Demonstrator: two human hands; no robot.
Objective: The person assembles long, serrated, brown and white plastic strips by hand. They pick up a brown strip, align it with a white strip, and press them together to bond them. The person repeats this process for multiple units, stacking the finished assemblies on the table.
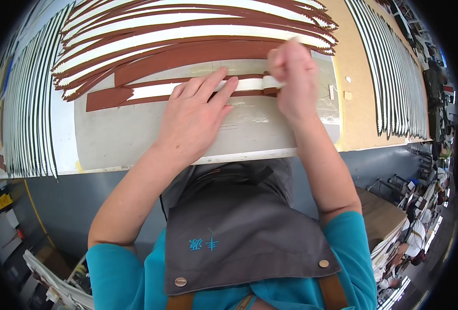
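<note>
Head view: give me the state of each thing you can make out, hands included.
Left hand: open, laid on the strip
Right hand: curled, blurred, at the strip's right end; grip unclear
Brown-and-white strip: lying lengthwise, folded over near its right end
Brown band: unfolded, behind the strip
Brown-edged strips: overlapping in a pile
Dark-edged strips: lined up in a row at right
Apron: worn

Long brown strip (249,84) with a white band along its middle, lying flat beneath the left hand (195,108); plain brown to that hand's left, apparently doubled over beside the right hand (295,77).
</note>
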